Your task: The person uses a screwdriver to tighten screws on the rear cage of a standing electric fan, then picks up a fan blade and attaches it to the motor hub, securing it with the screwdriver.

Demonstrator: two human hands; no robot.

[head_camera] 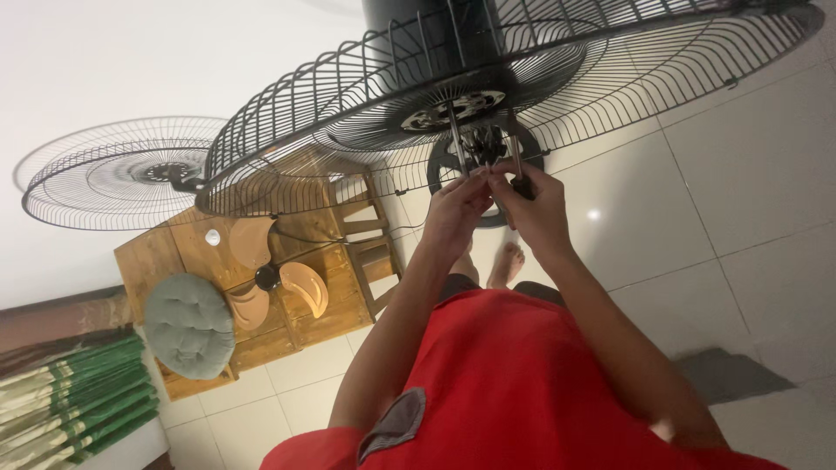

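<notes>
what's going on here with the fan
A person in a red shirt has both hands at the hub of a big black wire fan guard. The left hand and right hand pinch small parts by the centre shaft. The tan three-blade propeller lies on a wooden bench; a second wire guard lies behind.

Soft, dim indoor light, warm in tone. A small glare spot sits on the floor tiles (593,213) at about three o'clock of the hands (501,204). A grey shadow lies on the tiles at four o'clock. Wide-angle bending curves the fan guard (366,96) (strongest toward the edges). The red shirt (522,383) is slightly soft.
</notes>
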